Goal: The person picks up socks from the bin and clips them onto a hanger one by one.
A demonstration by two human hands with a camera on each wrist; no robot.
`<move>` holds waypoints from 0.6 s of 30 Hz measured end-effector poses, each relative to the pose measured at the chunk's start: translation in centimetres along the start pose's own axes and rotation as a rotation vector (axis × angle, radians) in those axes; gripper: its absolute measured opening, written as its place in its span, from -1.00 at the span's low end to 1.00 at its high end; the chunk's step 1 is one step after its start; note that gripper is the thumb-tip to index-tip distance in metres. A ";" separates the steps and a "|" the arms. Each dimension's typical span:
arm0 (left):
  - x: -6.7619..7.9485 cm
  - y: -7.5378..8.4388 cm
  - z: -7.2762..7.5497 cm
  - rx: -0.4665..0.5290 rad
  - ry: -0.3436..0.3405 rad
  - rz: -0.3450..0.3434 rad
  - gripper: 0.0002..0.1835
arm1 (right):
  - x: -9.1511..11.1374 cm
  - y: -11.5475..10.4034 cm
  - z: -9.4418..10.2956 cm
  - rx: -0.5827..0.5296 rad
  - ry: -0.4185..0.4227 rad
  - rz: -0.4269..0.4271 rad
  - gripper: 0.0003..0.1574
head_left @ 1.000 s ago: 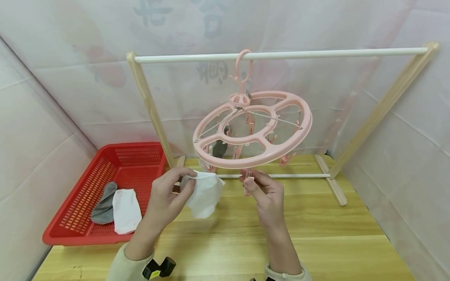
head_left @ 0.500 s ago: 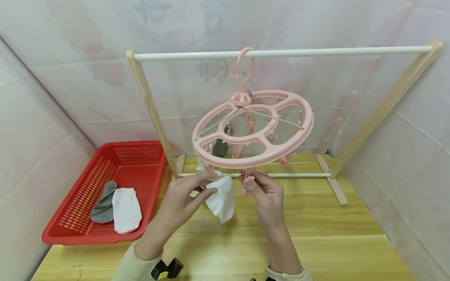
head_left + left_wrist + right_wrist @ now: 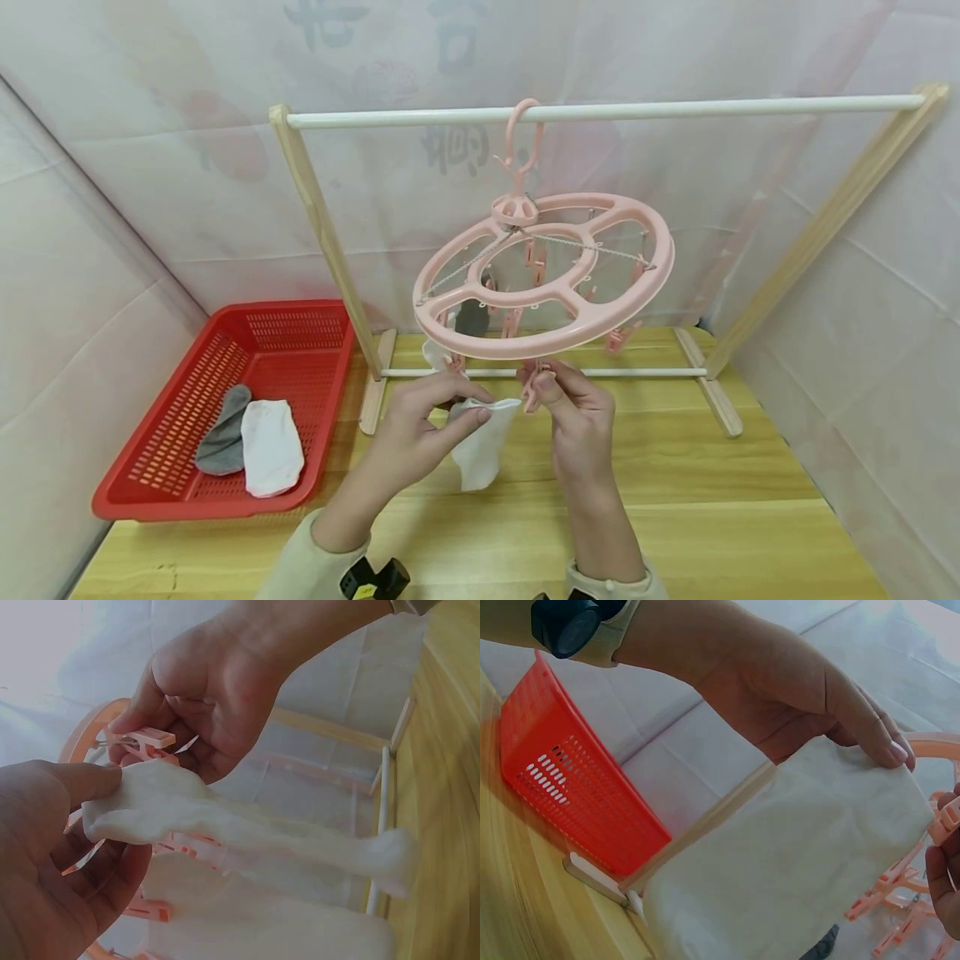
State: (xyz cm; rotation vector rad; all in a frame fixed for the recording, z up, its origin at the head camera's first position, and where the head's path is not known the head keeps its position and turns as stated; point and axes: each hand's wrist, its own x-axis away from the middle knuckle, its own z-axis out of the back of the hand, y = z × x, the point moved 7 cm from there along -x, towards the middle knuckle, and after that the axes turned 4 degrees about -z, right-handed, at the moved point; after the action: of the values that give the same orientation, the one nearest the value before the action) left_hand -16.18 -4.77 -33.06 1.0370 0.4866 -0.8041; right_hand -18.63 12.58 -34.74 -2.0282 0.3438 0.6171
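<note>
My left hand (image 3: 420, 425) pinches the cuff of a white sock (image 3: 480, 454), which dangles below the front of a pink round clip hanger (image 3: 525, 345). Between thumb and fingers, my right hand (image 3: 585, 425) pinches a pink clothespin (image 3: 531, 393) hanging from the ring's front. In the left wrist view the sock's cuff (image 3: 142, 799) lies close to that clothespin (image 3: 154, 738); the right wrist view shows the sock (image 3: 780, 847) spread flat, its corner near the clothespin (image 3: 946, 821). Another white sock (image 3: 435, 354) and a grey one (image 3: 472, 318) hang from the hanger's left side.
The hanger hooks over the white bar (image 3: 675, 109) of a wooden stand (image 3: 318, 225). At left, a red basket (image 3: 337, 408) holds a grey sock (image 3: 225, 437) and a white sock (image 3: 272, 450). Other pink clothespins (image 3: 621, 336) dangle around the ring.
My left hand has moved right with the white sock, bringing its cuff up beside the clothespin. The right hand keeps its pinch on the clothespin, which has tilted slightly.
</note>
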 end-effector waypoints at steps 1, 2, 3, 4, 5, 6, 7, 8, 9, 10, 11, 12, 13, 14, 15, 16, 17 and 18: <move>0.0 0.0 -0.1 -0.001 -0.003 0.003 -0.89 | 0.0 0.0 0.0 -0.004 0.010 -0.007 -0.71; 0.0 0.1 -0.2 -0.005 -0.006 0.002 -0.89 | 0.0 0.0 0.1 -0.006 0.019 -0.016 -0.70; -0.1 0.1 -0.3 -0.006 -0.009 -0.002 -0.89 | 0.1 0.1 0.1 -0.009 0.030 -0.027 -0.69; -0.1 0.2 -0.5 -0.009 -0.010 -0.008 -0.89 | 0.1 0.2 0.2 -0.010 0.039 -0.036 -0.69; -0.1 0.2 -0.6 -0.010 -0.010 -0.016 -0.89 | 0.1 0.2 0.2 -0.019 0.044 -0.042 -0.68; -0.2 0.3 -0.7 -0.015 -0.007 -0.022 -0.89 | 0.1 0.2 0.2 -0.029 0.045 -0.043 -0.68; -0.3 0.3 -0.8 -0.016 -0.001 -0.027 -0.89 | 0.1 0.2 0.2 -0.038 0.045 -0.042 -0.68; -0.3 0.4 -0.9 -0.020 0.006 -0.033 -0.89 | 0.1 0.3 0.3 -0.039 0.048 -0.043 -0.69; -0.4 0.5 -0.9 -0.025 0.013 -0.039 -0.89 | 0.1 0.3 0.3 -0.042 0.051 -0.041 -0.69; -0.5 0.5 -1.0 -0.030 0.019 -0.045 -0.89 | 0.1 0.3 0.3 -0.042 0.053 -0.039 -0.69; -0.5 0.6 -1.1 -0.037 0.024 -0.052 -0.89 | 0.1 0.3 0.3 -0.042 0.054 -0.036 -0.69; -0.6 0.7 -1.2 -0.044 0.028 -0.057 -0.89 | 0.1 0.3 0.3 -0.034 0.059 -0.037 -0.70; -0.7 0.7 -1.2 -0.049 0.033 -0.064 -0.89 | 0.1 0.2 0.3 -0.034 0.060 -0.037 -0.70; -0.7 0.8 -1.3 -0.053 0.037 -0.068 -0.89 | 0.1 0.3 0.4 -0.030 0.065 -0.040 -0.70; -0.8 0.9 -1.3 -0.058 0.043 -0.070 -0.89 | 0.1 0.3 0.4 -0.037 0.062 -0.039 -0.69; -0.8 0.9 -1.3 -0.060 0.050 -0.069 -0.89 | 0.1 0.3 0.3 -0.037 0.062 -0.041 -0.69; -0.8 1.0 -1.3 -0.061 0.058 -0.065 -0.89 | 0.1 0.3 0.3 -0.039 0.062 -0.043 -0.69; -0.9 1.0 -1.3 -0.059 0.067 -0.059 -0.89 | 0.1 0.3 0.3 -0.040 0.061 -0.046 -0.69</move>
State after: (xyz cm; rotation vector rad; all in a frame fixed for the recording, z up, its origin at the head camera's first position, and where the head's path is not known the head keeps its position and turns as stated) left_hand -15.96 -3.00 -32.49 1.0010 0.5965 -0.8046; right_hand -18.78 12.69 -35.15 -2.0903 0.3228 0.5384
